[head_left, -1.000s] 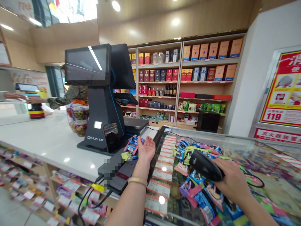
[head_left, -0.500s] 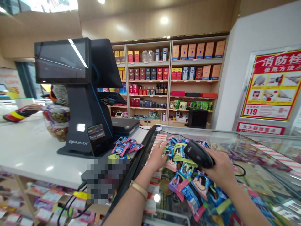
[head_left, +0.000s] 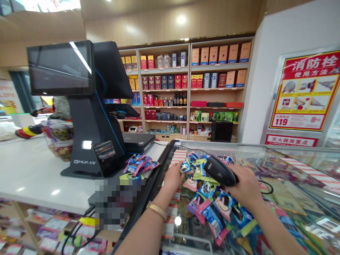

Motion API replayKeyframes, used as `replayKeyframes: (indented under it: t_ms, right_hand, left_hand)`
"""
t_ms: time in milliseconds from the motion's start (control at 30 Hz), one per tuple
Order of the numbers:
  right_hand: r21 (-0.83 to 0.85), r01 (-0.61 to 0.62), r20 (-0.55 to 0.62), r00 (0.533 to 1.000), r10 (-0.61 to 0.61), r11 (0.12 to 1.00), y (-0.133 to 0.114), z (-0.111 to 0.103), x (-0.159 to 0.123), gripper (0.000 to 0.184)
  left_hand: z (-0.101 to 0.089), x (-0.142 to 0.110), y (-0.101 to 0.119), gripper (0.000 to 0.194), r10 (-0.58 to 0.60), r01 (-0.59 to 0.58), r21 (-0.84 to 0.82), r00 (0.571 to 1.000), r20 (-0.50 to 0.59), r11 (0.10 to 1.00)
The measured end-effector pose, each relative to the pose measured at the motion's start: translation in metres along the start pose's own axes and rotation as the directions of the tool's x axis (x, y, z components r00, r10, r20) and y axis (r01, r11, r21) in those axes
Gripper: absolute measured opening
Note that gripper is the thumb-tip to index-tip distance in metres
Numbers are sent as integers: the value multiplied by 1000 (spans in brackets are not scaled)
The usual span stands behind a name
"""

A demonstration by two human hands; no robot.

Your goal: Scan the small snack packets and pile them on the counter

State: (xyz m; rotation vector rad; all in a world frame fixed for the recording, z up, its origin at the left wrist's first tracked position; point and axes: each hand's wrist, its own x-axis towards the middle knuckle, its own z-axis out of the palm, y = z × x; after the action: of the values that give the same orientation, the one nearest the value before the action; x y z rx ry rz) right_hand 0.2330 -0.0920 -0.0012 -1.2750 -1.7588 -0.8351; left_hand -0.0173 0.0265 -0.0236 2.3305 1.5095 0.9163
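Observation:
My right hand [head_left: 245,186] is wrapped round the handle of a black barcode scanner [head_left: 220,170], held over a heap of small wrapped snack packets [head_left: 214,216]. The scanner's head points to the upper left. At the heap's left edge, my left hand [head_left: 174,176] has its fingers closed on a blue and green snack packet [head_left: 186,165]; its fingertips are partly hidden. The heap lies on a glass-topped display case [head_left: 191,230]. Further left, a smaller pile of similar packets [head_left: 140,164] rests beside the checkout terminal.
The dark checkout terminal [head_left: 90,131] stands on a white counter [head_left: 32,156] at left, with clear tubs of food [head_left: 60,138] behind it. Another person's arm [head_left: 47,111] shows beyond. Stocked shelves [head_left: 190,95] line the back. Cables [head_left: 77,230] hang below the counter's edge.
My left hand has moved slightly, its fingers closing on a packet at the heap's edge. The scanner stays over the heap in my right hand. The whole view has shifted a little.

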Motion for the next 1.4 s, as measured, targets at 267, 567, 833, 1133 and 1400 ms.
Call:
replayKeyframes:
  t_ms: [267, 567, 833, 1133, 1400]
  right_hand:
    - [19, -2, 15, 1000, 1, 1000, 0, -1, 0, 36]
    - [85, 44, 33, 998, -47, 995, -15, -3, 2, 29]
    - [157, -10, 185, 982, -19, 987, -26, -4, 3, 26]
    - [167, -10, 203, 979, -25, 986, -27, -4, 4, 24]
    - [113, 22, 176, 984, -42, 993, -21, -2, 0, 25]
  left_hand:
    - [-8, 5, -1, 23, -380, 246, -933, 915, 135, 261]
    - [-23, -2, 20, 26, -273, 310, -911, 883, 382, -272]
    - [-17, -4, 25, 27, -227, 337, -909, 892, 391, -245]
    - [-17, -5, 29, 27, -224, 353, -907, 888, 402, -229]
    - [-16, -4, 24, 23, -231, 344, -908, 888, 397, -240]
